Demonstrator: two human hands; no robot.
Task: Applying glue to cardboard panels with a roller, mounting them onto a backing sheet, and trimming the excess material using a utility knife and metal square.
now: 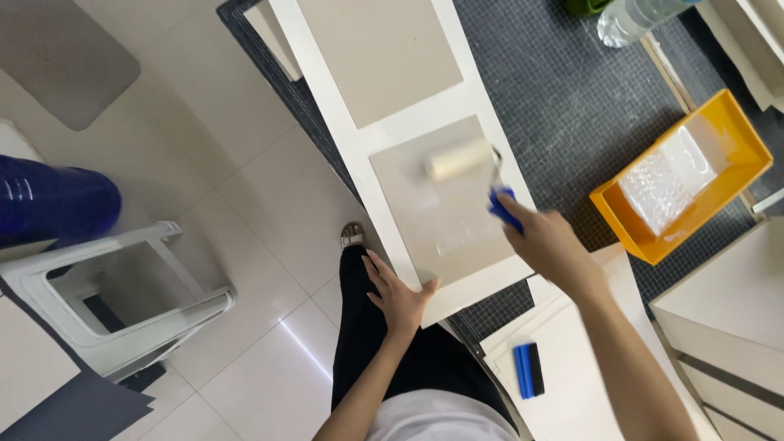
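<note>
Fingers of my right hand (pixel 549 242) wrap the blue handle of the paint roller (pixel 459 158); its cream sleeve lies on the grey panel (pixel 441 212), near the panel's far edge. My left hand (pixel 398 292), fingers spread, presses the white board (pixel 359 147) at the panel's near corner. Right of the panel, across dark mat (pixel 563 106), sits the yellow paint tray (pixel 686 175). Left of it I see open tiled floor (pixel 245 204).

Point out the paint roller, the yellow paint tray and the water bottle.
paint roller (pixel 459 158), head view, middle of the pale sleeve
yellow paint tray (pixel 739 122), head view, its far rim
water bottle (pixel 633 18), head view, clear body
</note>
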